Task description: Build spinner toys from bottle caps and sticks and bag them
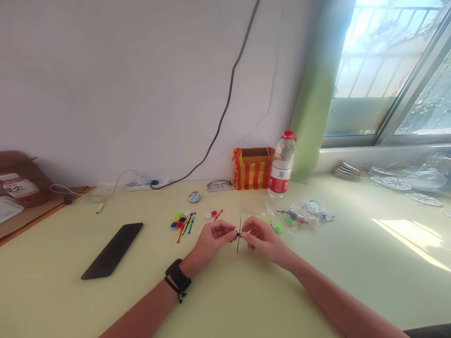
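Both hands meet mid-table over the table point(225, 300). Left hand point(214, 238) and right hand point(262, 237) each pinch, fingers narrow, at a thin dark stick point(239, 236), held upright between the fingertips just above the surface. A small dark piece sits at the pinch point; too small to identify. Left wrist wears one black watch point(178, 277).

Around: one black phone point(113, 249) lies flat, well left of the hands. Behind the left hand, a pile of coloured caps and sticks point(183, 222); a second smaller group point(213, 215) just right of it. Count of caps unclear, they overlap. Behind the right hand, clear bags point(303, 216) with more coloured bits, contents hard to read. One water bottle point(282, 165) with red cap stands beside one striped box point(252, 168) at the wall. One power strip point(146, 184) with a black cable point(225, 108) running up the wall. Nothing stands between the hands and the piles.

Cardboard box point(19, 180) at left is cut off by the frame edge. Stack of discs point(347, 170) on the sill, washed out by glare.
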The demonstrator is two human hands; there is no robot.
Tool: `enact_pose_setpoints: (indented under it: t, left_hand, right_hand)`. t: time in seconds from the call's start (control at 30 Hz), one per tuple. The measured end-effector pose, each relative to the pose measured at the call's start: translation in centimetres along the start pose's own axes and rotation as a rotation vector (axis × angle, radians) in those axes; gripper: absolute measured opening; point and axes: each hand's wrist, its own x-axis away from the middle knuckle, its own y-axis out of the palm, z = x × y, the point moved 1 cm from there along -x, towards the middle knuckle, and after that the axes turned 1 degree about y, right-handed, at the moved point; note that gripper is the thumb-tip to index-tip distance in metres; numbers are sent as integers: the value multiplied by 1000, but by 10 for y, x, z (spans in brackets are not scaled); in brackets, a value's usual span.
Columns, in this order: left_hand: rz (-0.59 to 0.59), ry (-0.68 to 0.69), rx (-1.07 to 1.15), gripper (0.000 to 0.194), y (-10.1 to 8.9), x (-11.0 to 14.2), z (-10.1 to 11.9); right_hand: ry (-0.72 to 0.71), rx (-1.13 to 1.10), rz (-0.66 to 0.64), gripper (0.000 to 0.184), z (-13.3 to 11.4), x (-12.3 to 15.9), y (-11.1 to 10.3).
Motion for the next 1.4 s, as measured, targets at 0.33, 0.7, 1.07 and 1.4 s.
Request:
enact_pose_setpoints:
  t: [0.33,0.7,1.07,1.4]
  left_hand:
    - [8,8,-4,31,-2,-1,0]
    - [-3,-4,-1,31,0,0,1]
    - [14,-4,7,31,-1,-1,1]
    - [18,-8,14,30,-1,-1,0]
  right_hand:
    - [22,70,-14,39,6,3,0]
    - [53,57,8,48,-1,0,0]
    - [33,35,-14,49,6,3,1]
    - [70,98,10,54,4,-1,-2]
